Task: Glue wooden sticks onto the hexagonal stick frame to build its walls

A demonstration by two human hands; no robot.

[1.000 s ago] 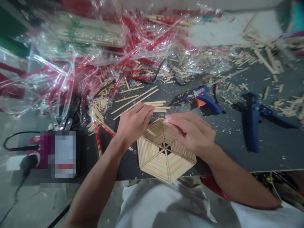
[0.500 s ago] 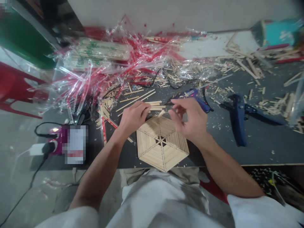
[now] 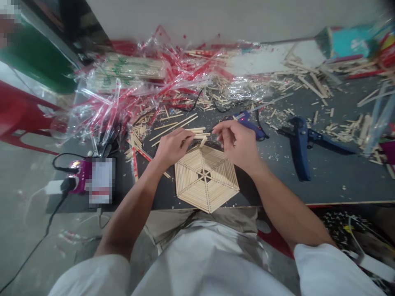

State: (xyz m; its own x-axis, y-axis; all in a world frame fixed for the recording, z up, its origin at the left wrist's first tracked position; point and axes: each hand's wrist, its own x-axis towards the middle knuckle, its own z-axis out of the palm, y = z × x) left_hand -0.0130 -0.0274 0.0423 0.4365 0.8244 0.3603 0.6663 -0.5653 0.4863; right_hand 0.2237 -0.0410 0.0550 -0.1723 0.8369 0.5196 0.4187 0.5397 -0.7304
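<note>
A hexagonal panel of pale wooden sticks [image 3: 220,187], with a small dark opening at its centre, lies flat at the table's front edge. At its upper left is my left hand [image 3: 173,147], its fingers pinched together; what they hold is too small to make out. My right hand [image 3: 236,144] hovers over the panel's upper right, fingers curled and apart, nothing visible between them. Between the hands a short piece of stick [image 3: 203,142] stands up at the panel's top corner. Loose sticks [image 3: 200,130] lie just behind.
Behind my right hand lies a blue glue gun [image 3: 247,122]. A blue-handled cutter [image 3: 299,150] rests to the right. Clear and red plastic wrappers [image 3: 123,96] and stick scraps cover the back. A phone [image 3: 101,181] and purple power adapter [image 3: 80,176] are at left.
The camera view has shifted a little. My right hand has moved slightly up and back from the panel, and the short piece at the top corner now leans differently.
</note>
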